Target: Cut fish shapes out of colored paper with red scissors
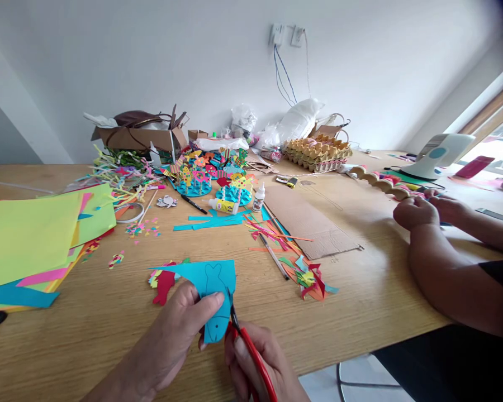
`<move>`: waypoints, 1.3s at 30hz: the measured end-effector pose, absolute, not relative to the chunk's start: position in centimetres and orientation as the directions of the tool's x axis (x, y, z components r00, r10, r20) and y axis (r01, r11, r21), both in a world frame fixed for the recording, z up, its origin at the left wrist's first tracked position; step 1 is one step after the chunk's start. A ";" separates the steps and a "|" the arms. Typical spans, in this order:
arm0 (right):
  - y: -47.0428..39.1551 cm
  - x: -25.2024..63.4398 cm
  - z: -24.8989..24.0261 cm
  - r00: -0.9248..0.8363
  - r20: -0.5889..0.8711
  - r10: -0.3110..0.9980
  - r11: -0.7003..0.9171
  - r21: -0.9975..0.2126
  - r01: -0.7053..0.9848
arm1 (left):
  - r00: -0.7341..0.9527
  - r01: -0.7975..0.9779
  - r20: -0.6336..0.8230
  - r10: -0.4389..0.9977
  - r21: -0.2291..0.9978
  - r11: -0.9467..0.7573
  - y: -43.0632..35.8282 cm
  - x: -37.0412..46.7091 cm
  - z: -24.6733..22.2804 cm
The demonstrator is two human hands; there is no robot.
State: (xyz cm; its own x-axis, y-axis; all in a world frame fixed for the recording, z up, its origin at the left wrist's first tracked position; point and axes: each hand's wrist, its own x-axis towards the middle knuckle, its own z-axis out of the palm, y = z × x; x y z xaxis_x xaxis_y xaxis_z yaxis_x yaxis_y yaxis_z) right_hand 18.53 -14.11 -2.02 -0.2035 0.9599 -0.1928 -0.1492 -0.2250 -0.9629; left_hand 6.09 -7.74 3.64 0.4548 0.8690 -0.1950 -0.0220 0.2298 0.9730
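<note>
My left hand pinches a piece of blue paper between thumb and fingers. A fish outline with an eye and a mouth is drawn on it in dark lines, partly under my thumb. In my right hand is a pair of scissors with red handles, fingers wrapped round the loops. The dark blades meet the right edge of the blue paper beside the drawn fish. Just behind my left hand, a red paper fish lies on the table among small coloured pieces.
Coloured paper sheets lie at the left. Paper scraps, a pen and cardboard lie right of centre. Blue stands with paper fish and glue bottles stand behind. At the right are another person's hands.
</note>
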 end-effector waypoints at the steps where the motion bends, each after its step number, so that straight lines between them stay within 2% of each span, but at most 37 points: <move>1: -14.1 18.5 -2.0 -0.202 -0.186 0.962 -0.218 -0.965 -0.148 | 0.454 -0.023 -0.198 0.869 0.972 0.233 -7.8 6.1 3.6; 19: -14.1 18.8 -2.6 -0.207 -0.113 0.972 -0.148 -0.976 -0.161 | 0.508 -0.032 -0.224 0.832 0.960 0.278 -7.8 5.8 3.3; 26: -13.9 19.1 -2.6 -0.206 -0.127 0.970 -0.136 -0.990 -0.032 | 0.534 -0.010 -0.216 0.818 0.965 0.261 -7.6 5.6 3.3; 33: -13.6 19.0 -2.6 -0.194 -0.112 0.975 -0.113 -0.994 0.003 | 0.414 -0.003 -0.181 0.892 0.980 0.201 -7.7 5.6 2.7; 39: -13.9 18.8 -2.1 -0.202 -0.123 0.972 -0.139 -0.988 -0.064 | 0.340 0.033 -0.225 0.913 0.973 0.227 -7.6 5.6 2.6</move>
